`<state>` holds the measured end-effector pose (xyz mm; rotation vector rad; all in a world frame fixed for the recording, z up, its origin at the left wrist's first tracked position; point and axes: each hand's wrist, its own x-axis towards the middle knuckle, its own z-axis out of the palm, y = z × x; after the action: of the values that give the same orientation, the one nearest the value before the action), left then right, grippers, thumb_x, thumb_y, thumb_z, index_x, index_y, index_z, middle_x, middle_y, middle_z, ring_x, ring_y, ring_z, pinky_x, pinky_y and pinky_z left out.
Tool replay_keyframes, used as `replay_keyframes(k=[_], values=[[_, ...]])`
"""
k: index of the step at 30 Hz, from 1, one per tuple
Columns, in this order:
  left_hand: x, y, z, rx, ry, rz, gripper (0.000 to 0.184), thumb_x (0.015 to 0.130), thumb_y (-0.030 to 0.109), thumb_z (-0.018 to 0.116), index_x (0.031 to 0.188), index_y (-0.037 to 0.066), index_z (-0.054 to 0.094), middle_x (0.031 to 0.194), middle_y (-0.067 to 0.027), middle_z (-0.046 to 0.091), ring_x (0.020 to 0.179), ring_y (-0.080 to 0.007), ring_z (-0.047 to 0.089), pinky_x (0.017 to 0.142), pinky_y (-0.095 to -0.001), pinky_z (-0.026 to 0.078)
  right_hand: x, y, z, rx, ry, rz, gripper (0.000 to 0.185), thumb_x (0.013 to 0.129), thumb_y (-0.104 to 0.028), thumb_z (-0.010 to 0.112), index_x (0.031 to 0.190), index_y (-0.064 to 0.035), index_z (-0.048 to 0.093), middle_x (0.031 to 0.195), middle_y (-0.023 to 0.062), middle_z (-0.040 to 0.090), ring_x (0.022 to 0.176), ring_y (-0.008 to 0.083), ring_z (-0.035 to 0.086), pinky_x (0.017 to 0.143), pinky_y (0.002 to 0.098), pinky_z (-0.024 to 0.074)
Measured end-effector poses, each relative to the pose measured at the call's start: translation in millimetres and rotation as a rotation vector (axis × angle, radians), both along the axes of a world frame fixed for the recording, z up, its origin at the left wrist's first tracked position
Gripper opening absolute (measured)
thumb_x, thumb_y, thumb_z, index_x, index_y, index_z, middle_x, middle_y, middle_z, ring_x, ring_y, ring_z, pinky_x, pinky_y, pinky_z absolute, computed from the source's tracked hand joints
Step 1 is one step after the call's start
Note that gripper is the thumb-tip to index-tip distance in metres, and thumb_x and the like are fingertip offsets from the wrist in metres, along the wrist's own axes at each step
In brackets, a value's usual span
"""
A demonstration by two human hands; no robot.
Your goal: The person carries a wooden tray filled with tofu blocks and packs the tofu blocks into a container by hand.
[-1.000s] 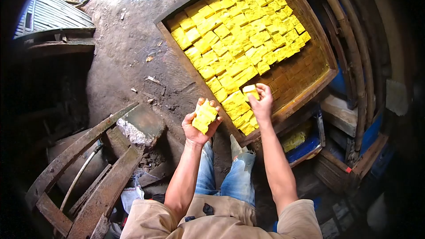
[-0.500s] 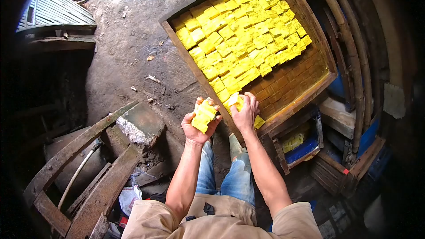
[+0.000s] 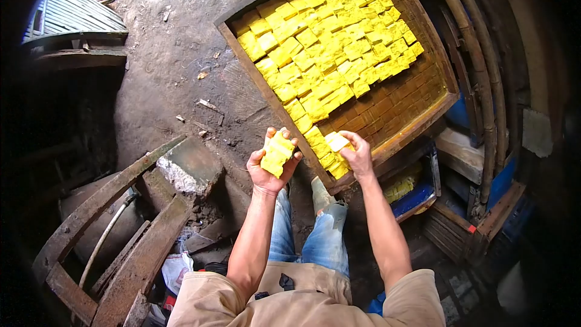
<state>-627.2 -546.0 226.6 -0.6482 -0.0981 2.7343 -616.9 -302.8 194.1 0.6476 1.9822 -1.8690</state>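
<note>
My left hand (image 3: 266, 169) is closed around yellow tofu pieces (image 3: 278, 154), held palm up just outside the near left edge of a wooden tray (image 3: 417, 100). Thumb and fingers of my right hand (image 3: 358, 156) grip a tofu block (image 3: 336, 141) with a pale upper face, over the tray's near corner. Beneath and beside it, a short strip of tofu (image 3: 319, 145) lines the left wall. Packed rows of yellow tofu blocks (image 3: 330, 42) cover the far and left part of the tray. Brown woven matting (image 3: 387, 106) shows along the right and near side.
Wooden beams (image 3: 130, 254) and a concrete block (image 3: 190, 166) stand at lower left. Right of the tray are curved bamboo poles (image 3: 478, 54) and a lower shelf with a blue container (image 3: 411, 203). Bare dirt floor (image 3: 175, 72) lies to the left.
My right hand has moved right, away from the tray's left wall, with the pale-faced block, uncovering the tofu strip. My left hand stays nearly in place with its tofu.
</note>
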Motion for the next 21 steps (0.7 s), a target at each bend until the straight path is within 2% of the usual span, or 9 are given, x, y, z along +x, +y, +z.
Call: replay_keyframes(k=[2, 4, 5, 9, 12, 14, 17, 20, 21], values=[[0, 2, 0, -0.004, 0.005, -0.002, 0.052, 0.075, 0.025, 0.066, 0.125, 0.018, 0.054, 0.117, -0.0094, 0.054, 0.112, -0.0294, 0.051, 0.089, -0.0448, 0.046, 7, -7, -11, 0.411, 0.101, 0.192, 0.048, 0.076, -0.013, 0.064, 0.12, 0.0062, 0.057, 0.115, 0.0187, 0.059, 0.107, 0.0282, 0.058, 0.094, 0.036, 0.0456], [0, 1, 1, -0.009, 0.006, -0.012, 0.056, 0.074, 0.025, 0.066, 0.128, 0.016, 0.052, 0.118, -0.0098, 0.054, 0.112, -0.0294, 0.052, 0.09, -0.0448, 0.046, 11, -22, -11, 0.592, 0.12, 0.131, 0.05, 0.078, -0.018, 0.062, 0.123, 0.0041, 0.057, 0.136, 0.0228, 0.041, 0.123, 0.0354, 0.045, 0.102, 0.0408, 0.0376], [0, 1, 1, -0.011, 0.006, -0.017, 0.059, 0.074, 0.026, 0.066, 0.13, 0.015, 0.051, 0.12, -0.0102, 0.054, 0.112, -0.0296, 0.052, 0.091, -0.0448, 0.046, 13, -26, -9, 0.739, 0.129, 0.176, 0.05, 0.08, -0.019, 0.059, 0.126, 0.0017, 0.056, 0.148, 0.0196, 0.028, 0.129, 0.0356, 0.036, 0.104, 0.0452, 0.0324], [4, 3, -4, 0.005, -0.115, -0.029, 0.062, 0.075, 0.028, 0.064, 0.132, 0.009, 0.051, 0.123, -0.0133, 0.057, 0.114, -0.0314, 0.053, 0.095, -0.0448, 0.045, 19, -57, 14, 0.979, 0.058, 0.348, 0.055, 0.078, -0.023, 0.062, 0.129, -0.0043, 0.051, 0.147, 0.0179, 0.035, 0.129, 0.0357, 0.037, 0.103, 0.0515, 0.0311], [8, 9, -9, -0.04, -0.172, -0.014, 0.056, 0.076, 0.031, 0.061, 0.127, 0.007, 0.056, 0.125, -0.0143, 0.059, 0.116, -0.0329, 0.053, 0.099, -0.046, 0.042, 18, -59, 11, 0.924, 0.177, 0.343, 0.055, 0.073, -0.026, 0.065, 0.122, -0.0058, 0.05, 0.133, 0.0169, 0.048, 0.12, 0.0354, 0.046, 0.098, 0.0502, 0.0341], [7, 14, -12, -0.044, -0.156, -0.023, 0.052, 0.077, 0.035, 0.057, 0.12, 0.007, 0.06, 0.124, -0.0116, 0.062, 0.118, -0.0327, 0.053, 0.103, -0.0504, 0.037, 5, -51, 13, 0.89, 0.141, 0.433, 0.053, 0.066, -0.025, 0.071, 0.113, -0.0106, 0.051, 0.108, 0.0142, 0.056, 0.104, 0.034, 0.052, 0.09, 0.0502, 0.0398], [5, 24, -8, -0.049, -0.21, -0.016, 0.053, 0.076, 0.035, 0.055, 0.119, 0.005, 0.061, 0.123, -0.0128, 0.062, 0.122, -0.0324, 0.051, 0.105, -0.051, 0.035, -14, -18, 4, 0.523, 0.143, 0.46, 0.049, 0.061, -0.024, 0.073, 0.104, -0.0097, 0.055, 0.096, 0.0151, 0.059, 0.091, 0.0359, 0.059, 0.082, 0.0409, 0.0486], [2, 33, -5, -0.025, -0.205, -0.015, 0.06, 0.077, 0.036, 0.05, 0.124, 0.0, 0.058, 0.127, -0.0151, 0.061, 0.127, -0.0314, 0.049, 0.106, -0.05, 0.033, -14, 8, -2, -0.041, -0.01, 0.339, 0.049, 0.064, -0.018, 0.071, 0.108, -0.0052, 0.055, 0.096, 0.0058, 0.06, 0.09, 0.0146, 0.057, 0.084, 0.0295, 0.0478], [2, 38, -4, -0.032, -0.224, -0.015, 0.061, 0.076, 0.036, 0.049, 0.125, 0.0, 0.057, 0.129, -0.015, 0.06, 0.129, -0.0314, 0.048, 0.107, -0.0505, 0.033, -15, 6, 19, -0.093, 0.031, 0.33, 0.048, 0.064, -0.015, 0.071, 0.108, -0.0049, 0.055, 0.097, 0.0047, 0.059, 0.091, 0.0137, 0.057, 0.084, 0.0296, 0.0478]])
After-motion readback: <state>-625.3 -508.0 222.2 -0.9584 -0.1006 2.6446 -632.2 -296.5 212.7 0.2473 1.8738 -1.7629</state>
